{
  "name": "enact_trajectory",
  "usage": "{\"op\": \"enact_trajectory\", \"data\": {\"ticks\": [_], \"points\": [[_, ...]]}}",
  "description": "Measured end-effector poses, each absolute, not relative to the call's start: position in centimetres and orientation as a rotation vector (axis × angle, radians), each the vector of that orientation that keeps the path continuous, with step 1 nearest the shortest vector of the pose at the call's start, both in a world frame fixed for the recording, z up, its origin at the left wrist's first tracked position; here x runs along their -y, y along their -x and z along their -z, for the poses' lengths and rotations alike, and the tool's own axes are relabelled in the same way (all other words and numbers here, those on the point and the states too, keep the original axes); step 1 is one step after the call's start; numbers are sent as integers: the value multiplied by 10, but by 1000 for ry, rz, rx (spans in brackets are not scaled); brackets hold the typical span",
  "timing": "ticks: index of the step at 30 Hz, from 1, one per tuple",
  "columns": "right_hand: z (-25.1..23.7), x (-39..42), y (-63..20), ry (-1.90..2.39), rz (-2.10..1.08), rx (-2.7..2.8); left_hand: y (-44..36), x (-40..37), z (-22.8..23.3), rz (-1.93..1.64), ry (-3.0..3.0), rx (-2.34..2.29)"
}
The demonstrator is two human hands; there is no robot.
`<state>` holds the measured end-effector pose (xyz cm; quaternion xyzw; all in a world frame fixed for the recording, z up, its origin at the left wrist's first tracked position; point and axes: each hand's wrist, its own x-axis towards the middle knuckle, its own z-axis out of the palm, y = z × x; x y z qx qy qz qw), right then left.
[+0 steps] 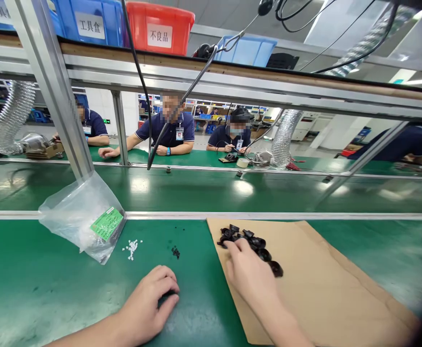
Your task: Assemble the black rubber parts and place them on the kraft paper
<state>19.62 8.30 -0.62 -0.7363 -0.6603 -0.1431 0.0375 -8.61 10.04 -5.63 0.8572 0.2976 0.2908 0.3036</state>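
My left hand [152, 300] rests on the green work surface with its fingers loosely curled. A gap shows between thumb and fingers, and nothing is visible in it. Just beyond it lie a small cluster of tiny black pieces [175, 252] and a scatter of small white pieces [133, 248]. My right hand [249, 270] reaches over a brown cardboard sheet [323, 289] to a group of black round plastic parts [263, 254]. Its fingertips are closed at a black part on the near left side of the group; the hand partly hides the grip.
A clear plastic bag [77, 217] with a green label lies at left, by a metal post [57, 91]. A metal rail [167, 215] runs behind the sheet. Black cables [142, 77] hang ahead. Several co-workers [171, 127] sit across the line. Bins [160, 29] stand overhead.
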Motion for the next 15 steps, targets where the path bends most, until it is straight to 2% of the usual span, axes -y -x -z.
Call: {"op": "enact_trajectory", "data": {"ticks": [5,8,15], "points": [[30,-91,-158,1597,142,2315,111,-142,44,-840,-2604,-1281],[38,-101,-146,1568,2,2380,128,-166,40,-763,-2697,-1547],[40,-115,-141,1666,-90,2390,135,-177,44,-606,-2822,-1660]]}}
